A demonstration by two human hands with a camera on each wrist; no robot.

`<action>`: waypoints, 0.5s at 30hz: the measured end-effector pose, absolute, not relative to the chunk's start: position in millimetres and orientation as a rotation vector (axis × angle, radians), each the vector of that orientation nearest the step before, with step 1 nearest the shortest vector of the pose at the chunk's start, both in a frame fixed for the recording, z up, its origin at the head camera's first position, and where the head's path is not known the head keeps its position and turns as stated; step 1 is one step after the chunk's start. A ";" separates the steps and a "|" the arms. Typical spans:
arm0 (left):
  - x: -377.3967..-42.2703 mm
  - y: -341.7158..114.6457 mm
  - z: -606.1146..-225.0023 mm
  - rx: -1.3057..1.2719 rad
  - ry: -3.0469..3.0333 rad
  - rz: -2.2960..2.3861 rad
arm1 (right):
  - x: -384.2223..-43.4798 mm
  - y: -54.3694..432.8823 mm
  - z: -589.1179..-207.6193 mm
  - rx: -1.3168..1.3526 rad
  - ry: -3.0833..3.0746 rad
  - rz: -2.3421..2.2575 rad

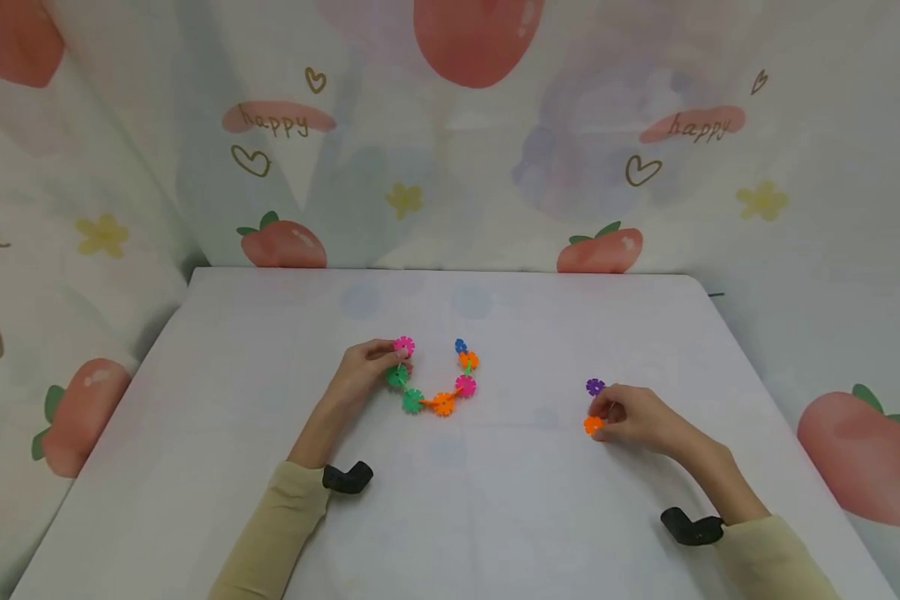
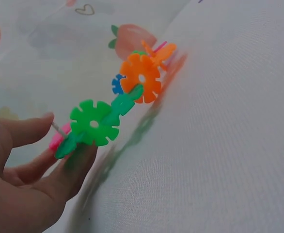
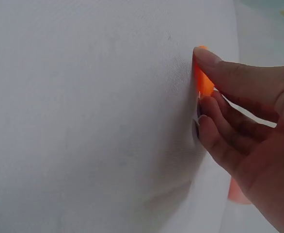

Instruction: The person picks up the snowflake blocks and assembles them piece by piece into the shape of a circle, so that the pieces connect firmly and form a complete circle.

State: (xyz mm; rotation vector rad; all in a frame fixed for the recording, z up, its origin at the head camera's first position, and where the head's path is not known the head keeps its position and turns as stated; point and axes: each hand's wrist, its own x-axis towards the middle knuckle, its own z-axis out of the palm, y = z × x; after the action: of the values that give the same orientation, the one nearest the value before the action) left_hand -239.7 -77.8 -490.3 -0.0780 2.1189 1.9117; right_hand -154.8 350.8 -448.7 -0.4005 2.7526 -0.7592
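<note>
My left hand [image 1: 366, 365] pinches one end of a curved chain of interlocking notched plastic discs. At that end are a pink disc [image 1: 404, 346] and a green disc [image 2: 94, 123]. Another green disc [image 1: 412, 402], an orange disc [image 1: 443, 405], a second pink disc [image 1: 466, 386], another orange one and a blue disc [image 1: 461, 345] follow round the U-shaped curve. Off to the right, my right hand [image 1: 641, 419] holds a loose orange disc [image 3: 204, 82] between thumb and fingers, low over the table. A purple disc [image 1: 595, 387] shows just past its fingertips, partly hidden by them in the right wrist view.
A white cloth covers the table [image 1: 495, 500], whose far edge meets a printed fabric backdrop [image 1: 450, 167]. Similar fabric hangs at the left and right sides. Black bands [image 1: 348, 477] sit at both wrists, by the sleeve cuffs.
</note>
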 end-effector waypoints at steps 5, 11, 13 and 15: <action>-240.2 -80.9 -493.1 -0.080 2.112 1.917 | -159.4 345.0 -453.1 -0.461 2.785 -0.783; -241.9 -81.8 -495.8 -0.102 2.084 1.975 | -169.7 326.5 -457.5 -0.507 2.832 -0.870; -242.0 -81.6 -496.2 -0.107 2.063 1.997 | -174.6 317.5 -457.9 -0.514 2.843 -0.905; -242.4 -81.2 -496.6 -0.108 2.047 2.010 | -180.6 307.9 -457.7 -0.530 2.855 -0.937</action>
State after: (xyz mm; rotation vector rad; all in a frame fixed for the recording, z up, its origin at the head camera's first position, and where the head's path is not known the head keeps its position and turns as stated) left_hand -242.4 -81.2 -496.6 -0.1076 2.0466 2.0096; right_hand -180.6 307.9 -457.7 -0.5301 2.8552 -0.9367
